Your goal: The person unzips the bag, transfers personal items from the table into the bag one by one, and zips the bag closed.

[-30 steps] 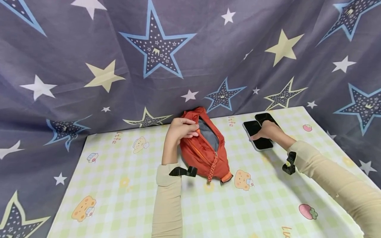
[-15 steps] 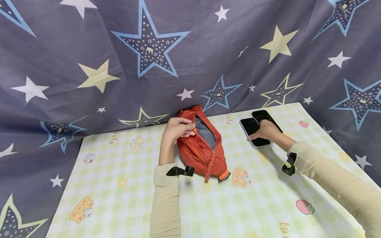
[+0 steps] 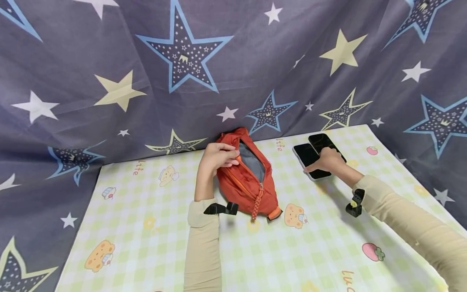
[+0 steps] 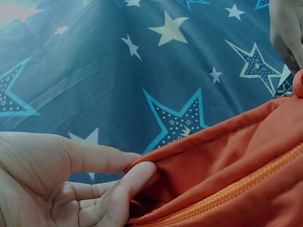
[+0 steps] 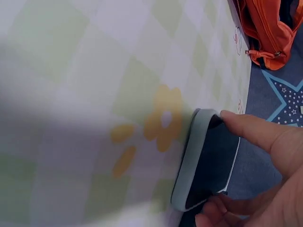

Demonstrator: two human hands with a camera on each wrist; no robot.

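Observation:
An orange-red waist bag point(image 3: 251, 186) lies at the back of the table, its main zip undone and a grey lining showing. My left hand point(image 3: 218, 156) pinches the fabric edge of the opening between thumb and fingers, as the left wrist view shows close up. At the right, my right hand point(image 3: 330, 159) spans a smartphone point(image 5: 215, 158) with a pale frame and dark screen, thumb on one long edge and fingertips on the other. Behind it lies a second black phone point(image 3: 321, 140), partly hidden by that hand.
A green-and-white checked cloth with cartoon prints covers the table point(image 3: 153, 243). Right behind its back edge hangs a dark curtain with stars point(image 3: 120, 91). A braided zip pull point(image 3: 258, 202) dangles at the bag's near end.
The whole scene shifted slightly left in the view between the first two frames, as the head camera turned. Both hands keep their places on the bag and the phone.

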